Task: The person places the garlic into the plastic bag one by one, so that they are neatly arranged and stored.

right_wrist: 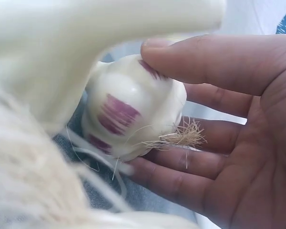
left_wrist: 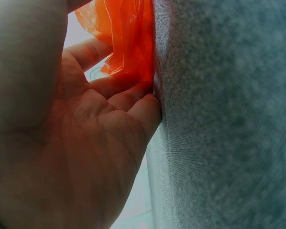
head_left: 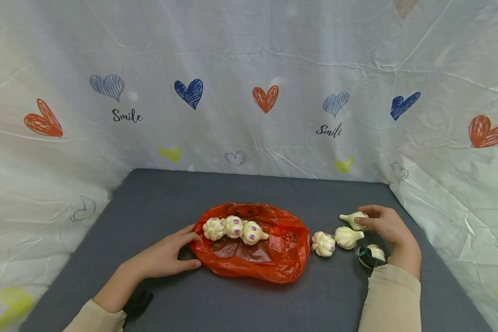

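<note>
My right hand point(head_left: 388, 224) pinches a garlic bulb point(right_wrist: 128, 107) between thumb and fingers, at the far end of a small group on the right. Its thumb presses the white, purple-streaked side, and dry roots show beside the fingers. Nearer lie other garlic bulbs, one with a stem point(head_left: 347, 237) and one purple-marked point(head_left: 323, 244). Another bulb point(head_left: 375, 253) is partly hidden by the wrist camera. My left hand point(head_left: 172, 251) touches the left edge of an open red plastic bag point(head_left: 249, 269), thumb spread from the relaxed fingers. Three garlic bulbs point(head_left: 234, 227) sit in a row in the bag.
Everything lies on a dark grey table point(head_left: 170, 193). A white curtain point(head_left: 232, 60) printed with hearts and the word Smile hangs behind it and along both sides. A black wrist device point(head_left: 139, 303) shows under the left wrist.
</note>
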`<state>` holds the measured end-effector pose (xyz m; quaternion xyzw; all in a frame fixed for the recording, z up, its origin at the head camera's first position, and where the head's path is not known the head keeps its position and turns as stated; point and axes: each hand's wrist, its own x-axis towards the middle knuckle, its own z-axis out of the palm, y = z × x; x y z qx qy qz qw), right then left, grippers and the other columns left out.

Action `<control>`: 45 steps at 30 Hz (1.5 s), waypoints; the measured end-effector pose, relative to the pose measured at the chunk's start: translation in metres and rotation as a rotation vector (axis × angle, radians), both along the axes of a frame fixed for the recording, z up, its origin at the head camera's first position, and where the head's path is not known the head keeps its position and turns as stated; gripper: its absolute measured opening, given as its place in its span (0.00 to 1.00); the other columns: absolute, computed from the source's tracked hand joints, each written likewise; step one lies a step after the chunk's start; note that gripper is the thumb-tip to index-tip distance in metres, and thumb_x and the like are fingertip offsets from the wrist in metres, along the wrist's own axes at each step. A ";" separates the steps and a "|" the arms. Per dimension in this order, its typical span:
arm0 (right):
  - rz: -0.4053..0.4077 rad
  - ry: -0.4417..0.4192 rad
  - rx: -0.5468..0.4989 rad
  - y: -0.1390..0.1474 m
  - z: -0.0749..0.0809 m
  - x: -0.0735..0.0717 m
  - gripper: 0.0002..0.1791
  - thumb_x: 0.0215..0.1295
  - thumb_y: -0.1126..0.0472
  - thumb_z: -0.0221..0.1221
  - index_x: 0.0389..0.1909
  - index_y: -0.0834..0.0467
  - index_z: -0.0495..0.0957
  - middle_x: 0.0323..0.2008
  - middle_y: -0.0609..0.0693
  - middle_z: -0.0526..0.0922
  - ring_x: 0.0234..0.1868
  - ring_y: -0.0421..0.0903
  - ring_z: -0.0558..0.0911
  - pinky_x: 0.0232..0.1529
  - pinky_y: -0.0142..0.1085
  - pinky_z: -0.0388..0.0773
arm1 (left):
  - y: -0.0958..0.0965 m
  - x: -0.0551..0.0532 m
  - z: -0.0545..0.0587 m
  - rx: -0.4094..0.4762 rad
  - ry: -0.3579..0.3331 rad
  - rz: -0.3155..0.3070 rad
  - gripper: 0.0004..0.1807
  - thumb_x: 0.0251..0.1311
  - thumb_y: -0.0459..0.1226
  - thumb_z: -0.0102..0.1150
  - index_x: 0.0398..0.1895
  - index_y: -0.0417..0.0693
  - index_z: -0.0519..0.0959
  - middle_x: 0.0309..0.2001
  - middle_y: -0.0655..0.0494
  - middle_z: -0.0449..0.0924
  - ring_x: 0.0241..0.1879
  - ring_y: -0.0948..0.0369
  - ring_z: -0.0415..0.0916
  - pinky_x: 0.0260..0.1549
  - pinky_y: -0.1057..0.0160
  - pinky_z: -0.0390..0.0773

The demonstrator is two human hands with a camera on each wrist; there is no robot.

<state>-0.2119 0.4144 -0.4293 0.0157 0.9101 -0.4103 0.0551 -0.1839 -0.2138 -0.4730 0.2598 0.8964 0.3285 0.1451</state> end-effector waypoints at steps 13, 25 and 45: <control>-0.051 0.032 -0.022 -0.004 0.004 -0.002 0.43 0.78 0.43 0.67 0.80 0.67 0.66 0.75 0.71 0.70 0.69 0.67 0.73 0.64 0.59 0.75 | -0.001 0.000 0.000 0.004 0.011 -0.017 0.28 0.69 0.62 0.70 0.66 0.64 0.79 0.85 0.37 0.54 0.83 0.36 0.54 0.73 0.29 0.64; -0.066 0.111 -0.017 -0.012 0.014 -0.002 0.42 0.77 0.43 0.68 0.78 0.65 0.69 0.73 0.69 0.74 0.71 0.68 0.72 0.65 0.62 0.72 | -0.001 -0.001 -0.001 0.011 0.017 -0.023 0.29 0.69 0.64 0.70 0.66 0.65 0.79 0.85 0.37 0.53 0.83 0.36 0.55 0.73 0.29 0.64; -0.052 0.230 -0.011 -0.026 0.029 -0.001 0.35 0.76 0.45 0.71 0.73 0.63 0.76 0.61 0.60 0.83 0.48 0.32 0.83 0.49 0.31 0.80 | 0.000 0.001 0.000 0.008 0.025 -0.020 0.29 0.69 0.64 0.70 0.66 0.65 0.79 0.85 0.38 0.54 0.83 0.36 0.55 0.73 0.29 0.64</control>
